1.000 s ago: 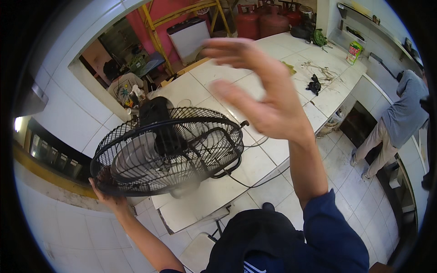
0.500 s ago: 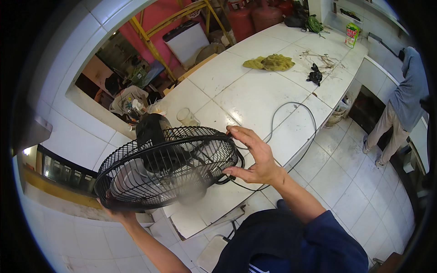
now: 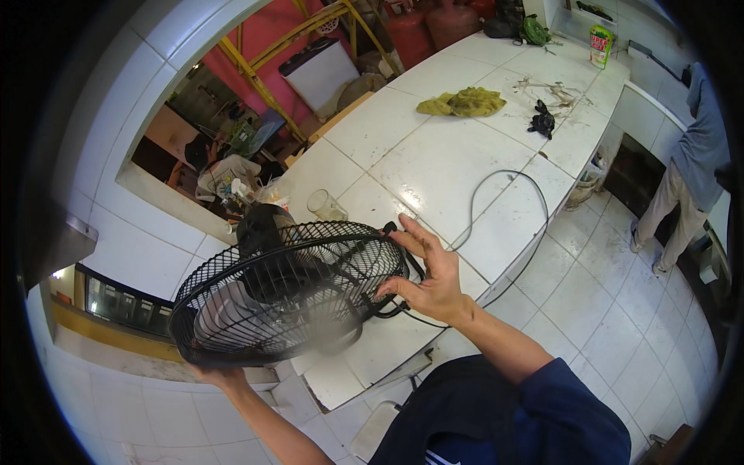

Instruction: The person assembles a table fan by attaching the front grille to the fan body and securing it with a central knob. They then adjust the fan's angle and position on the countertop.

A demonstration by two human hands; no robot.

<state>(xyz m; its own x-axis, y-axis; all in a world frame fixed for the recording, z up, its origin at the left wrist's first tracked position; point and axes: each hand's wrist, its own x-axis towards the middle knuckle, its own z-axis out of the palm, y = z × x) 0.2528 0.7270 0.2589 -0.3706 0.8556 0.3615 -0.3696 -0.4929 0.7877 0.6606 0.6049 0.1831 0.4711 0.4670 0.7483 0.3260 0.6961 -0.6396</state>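
A black electric fan (image 3: pixel 283 291) with a round wire guard stands tilted at the near left corner of the white tiled counter. Behind the wires its pale blades show, and a grey blur lies over the lower middle of the guard. My left hand (image 3: pixel 219 376) supports the guard's lower left rim; most of its fingers are hidden behind the fan. At the right rim, my right hand (image 3: pixel 434 279) has its thumb against the wires and its fingers over the upper edge, index finger fairly straight. A black cord (image 3: pixel 535 184) loops from the fan over the counter's edge.
A drinking glass (image 3: pixel 327 206) lies tipped behind the fan. On the white tiled counter (image 3: pixel 422 167) are a yellow-green cloth (image 3: pixel 465 102), a crumpled black item (image 3: pixel 542 120) and a green pouch (image 3: pixel 600 46). One person (image 3: pixel 686 155) stands at right; another (image 3: pixel 229 174) is beyond the opening.
In the picture, the fan and both hands sit slightly lower and further right, along with the counter. My right index finger reaches up a bit more over the rim.
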